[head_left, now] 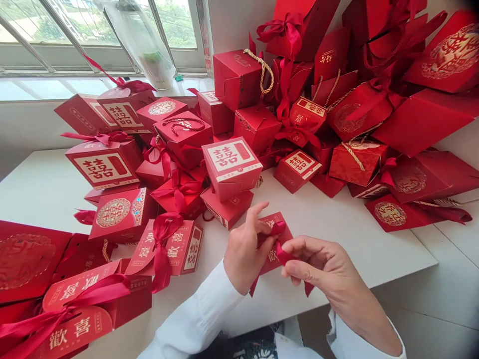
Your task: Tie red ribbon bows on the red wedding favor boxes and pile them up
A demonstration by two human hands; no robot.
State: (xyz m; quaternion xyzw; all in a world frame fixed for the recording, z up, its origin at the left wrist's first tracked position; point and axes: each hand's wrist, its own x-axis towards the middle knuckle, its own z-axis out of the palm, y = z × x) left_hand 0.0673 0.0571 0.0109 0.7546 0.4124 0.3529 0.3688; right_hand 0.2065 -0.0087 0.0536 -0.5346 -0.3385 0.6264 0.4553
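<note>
In front of me a small red gift box [280, 224] with pale lettering lies on the white table [348, 237]. A red ribbon [281, 255] is looped over its top, and its tails hang down at the near side. My left hand [243, 249] pinches one loop of this ribbon between thumb and fingers, its index finger raised. On the other side my right hand [318, 262] grips another loop between thumb and forefinger. Both hands hide much of the box and the middle of the ribbon.
Stacked red boxes, among them a pink-topped box [232, 164], crowd the table beyond my hands. At left sits a ribbon-tied box [179, 244]. Larger red boxes [422, 119] pile against the wall at right. A plastic-wrapped vase [149, 55] stands on the windowsill.
</note>
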